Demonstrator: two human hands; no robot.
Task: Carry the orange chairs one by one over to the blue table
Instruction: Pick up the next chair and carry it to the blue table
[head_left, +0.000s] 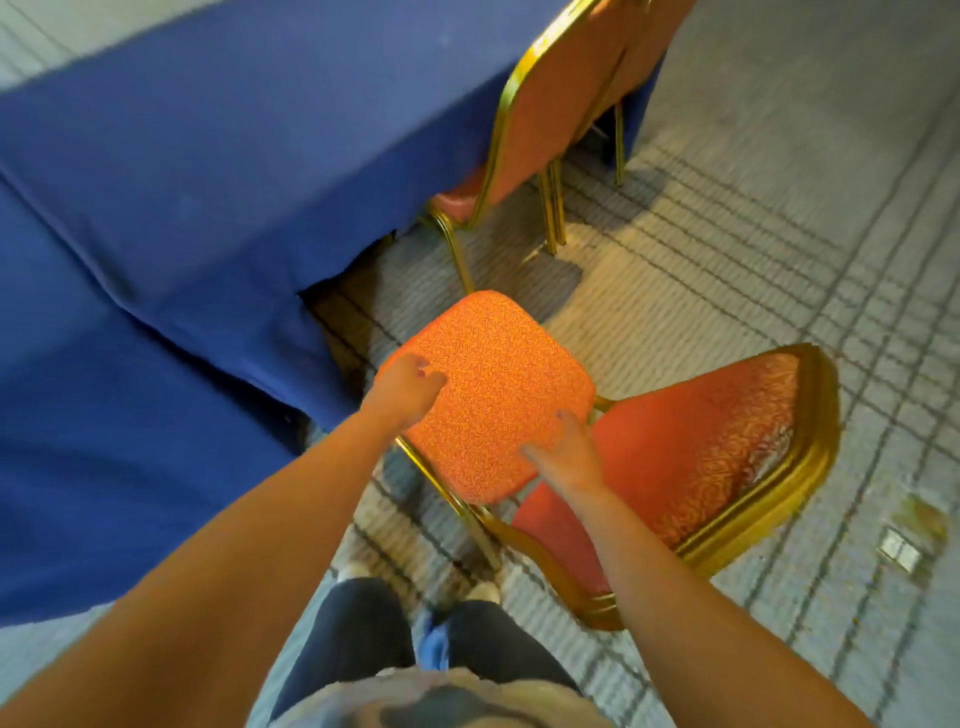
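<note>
While the orange patterned-fabric chair with gold metal frame (498, 395) was held only by its padded seat, near the corner of the blue cloth-draped table (182, 182) at 10 o'clock, it looked likely to tip backrest-first toward 4 o'clock, or to snag a leg on the second orange gold-framed chair (545, 130) parked against the table at 1 o'clock. Both arms reached forward and down, nearly straight. The left hand (408, 387) sat at the seat's 9 o'clock edge with fingers curled, gripping it; the right hand (569, 457) sat at the 5 o'clock edge by the backrest, thumb along the rim, grasp underneath impossible to tell.
</note>
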